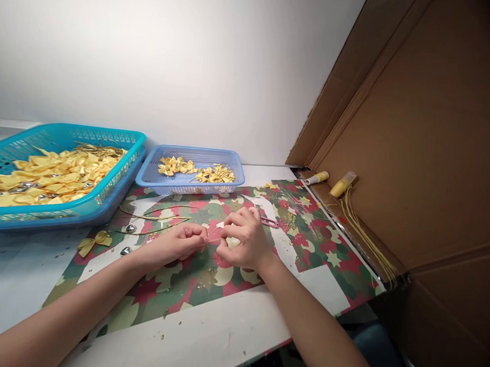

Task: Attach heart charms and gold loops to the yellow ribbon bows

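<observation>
Over the patterned sheet, my left hand (185,242) is closed in a pinch on one end of a thin gold cord (214,240). The cord runs taut across a short gap to my right hand (245,238), whose thumb and fingertips pinch the other end. Left of my left hand lie a yellow ribbon bow (95,243) and two silver heart-shaped pieces, one heart (130,229) behind the other heart (125,251). Loose gold cords (162,218) stretch out behind that hand. A pink-handled tool (270,222) sticks out behind my right hand, its other end hidden.
A turquoise basket (139,141) of yellow bows stands at left, and a smaller blue basket (188,189) holds two bow piles. A cardboard wall (418,131) bounds the right, with a yellow-and-clear tube (343,183), a white-tipped tube (317,178) and hanging gold cords (368,237).
</observation>
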`<action>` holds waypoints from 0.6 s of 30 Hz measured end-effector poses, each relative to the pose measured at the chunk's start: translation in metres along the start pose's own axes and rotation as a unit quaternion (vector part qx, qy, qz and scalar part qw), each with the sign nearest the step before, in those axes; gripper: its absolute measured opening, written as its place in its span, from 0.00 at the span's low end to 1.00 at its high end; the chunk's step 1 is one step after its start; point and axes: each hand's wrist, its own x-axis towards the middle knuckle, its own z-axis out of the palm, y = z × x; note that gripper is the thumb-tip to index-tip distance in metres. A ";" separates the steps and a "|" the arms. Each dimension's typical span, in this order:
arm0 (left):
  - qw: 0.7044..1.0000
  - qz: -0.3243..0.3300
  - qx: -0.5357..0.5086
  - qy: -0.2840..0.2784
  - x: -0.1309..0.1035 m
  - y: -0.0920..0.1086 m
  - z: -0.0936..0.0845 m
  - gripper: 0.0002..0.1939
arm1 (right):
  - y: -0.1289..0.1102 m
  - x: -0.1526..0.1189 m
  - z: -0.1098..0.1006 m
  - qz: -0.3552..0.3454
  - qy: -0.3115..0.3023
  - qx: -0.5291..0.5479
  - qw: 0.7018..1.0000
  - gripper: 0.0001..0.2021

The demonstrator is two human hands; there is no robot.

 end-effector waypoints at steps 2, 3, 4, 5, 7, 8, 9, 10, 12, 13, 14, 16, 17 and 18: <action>1.000 0.008 -0.013 -0.005 0.000 -0.001 -0.001 0.14 | 0.002 0.002 -0.004 -0.006 -0.008 0.007 1.000 0.05; 1.000 0.011 -0.023 -0.007 0.001 -0.002 -0.001 0.15 | 0.004 0.003 -0.006 -0.002 -0.013 0.015 1.000 0.06; 0.999 0.013 -0.037 -0.008 0.001 -0.003 -0.001 0.15 | 0.006 0.004 -0.009 0.007 -0.014 0.026 1.000 0.06; 0.998 0.013 -0.055 -0.007 0.001 -0.004 -0.002 0.15 | 0.009 0.005 -0.011 0.021 -0.009 0.038 0.999 0.06; 0.996 0.007 -0.094 0.004 0.003 -0.006 -0.003 0.16 | 0.017 0.007 -0.018 0.060 0.016 0.058 0.996 0.07; 0.993 0.003 -0.113 0.012 0.003 -0.007 -0.004 0.16 | 0.023 0.007 -0.021 0.085 0.026 0.057 0.994 0.07; 0.991 0.000 -0.129 0.020 0.004 -0.008 -0.004 0.16 | 0.028 0.008 -0.024 0.116 0.028 0.046 0.992 0.06; 0.990 -0.002 -0.142 0.025 0.004 -0.009 -0.005 0.16 | 0.035 0.008 -0.027 0.149 0.017 0.029 0.988 0.04; 0.987 0.000 -0.161 0.025 0.005 -0.010 -0.004 0.16 | 0.047 0.007 -0.032 0.219 -0.037 -0.018 0.975 0.04; 0.985 0.003 -0.170 0.024 0.005 -0.009 -0.004 0.17 | 0.052 0.006 -0.034 0.253 -0.070 -0.040 0.964 0.07; 0.984 0.005 -0.178 0.026 0.005 -0.009 -0.003 0.17 | 0.056 0.006 -0.036 0.285 -0.103 -0.056 0.951 0.10; 0.980 0.009 -0.194 0.035 0.004 -0.008 -0.002 0.17 | 0.062 0.005 -0.038 0.337 -0.157 -0.072 0.926 0.11; 0.979 0.010 -0.199 0.039 0.004 -0.007 -0.001 0.17 | 0.064 0.004 -0.038 0.352 -0.172 -0.072 0.917 0.10; 0.979 0.012 -0.201 0.042 0.004 -0.007 0.000 0.17 | 0.065 0.004 -0.038 0.360 -0.181 -0.070 0.912 0.09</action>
